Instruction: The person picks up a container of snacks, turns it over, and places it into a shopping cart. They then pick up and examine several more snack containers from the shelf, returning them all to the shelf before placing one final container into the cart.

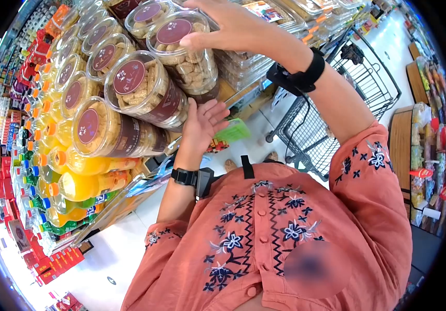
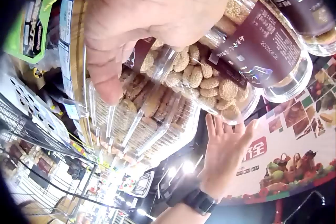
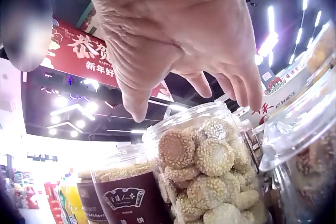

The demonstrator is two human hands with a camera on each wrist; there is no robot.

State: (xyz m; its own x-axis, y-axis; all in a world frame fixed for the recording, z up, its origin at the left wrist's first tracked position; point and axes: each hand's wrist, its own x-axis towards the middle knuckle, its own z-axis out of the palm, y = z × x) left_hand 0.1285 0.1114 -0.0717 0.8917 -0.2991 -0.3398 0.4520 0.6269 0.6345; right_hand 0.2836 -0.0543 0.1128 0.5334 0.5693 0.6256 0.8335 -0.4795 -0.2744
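Observation:
Over the lid of a clear jar of sesame cookies (image 1: 194, 67), my right hand (image 1: 225, 25) reaches with thumb and fingers spread. In the right wrist view, a gap shows between the fingertips and the jar's lid (image 3: 189, 119). My left hand (image 1: 202, 125) is low beside the jars, palm up and fingers extended, close to the base of a neighbouring jar with a maroon label (image 1: 147, 88). The left wrist view shows the left thumb (image 2: 107, 85) pointing down past stacked clear cookie trays (image 2: 142, 113); its other fingers are hidden there.
More lidded jars (image 1: 101, 127) stand in rows to the left, with orange drink bottles (image 1: 80, 184) nearer. Flat clear packs (image 1: 238, 67) are stacked right of the jars. A wire shopping cart (image 1: 311, 129) stands at the right, and wooden display bins (image 1: 402, 145) lie beyond.

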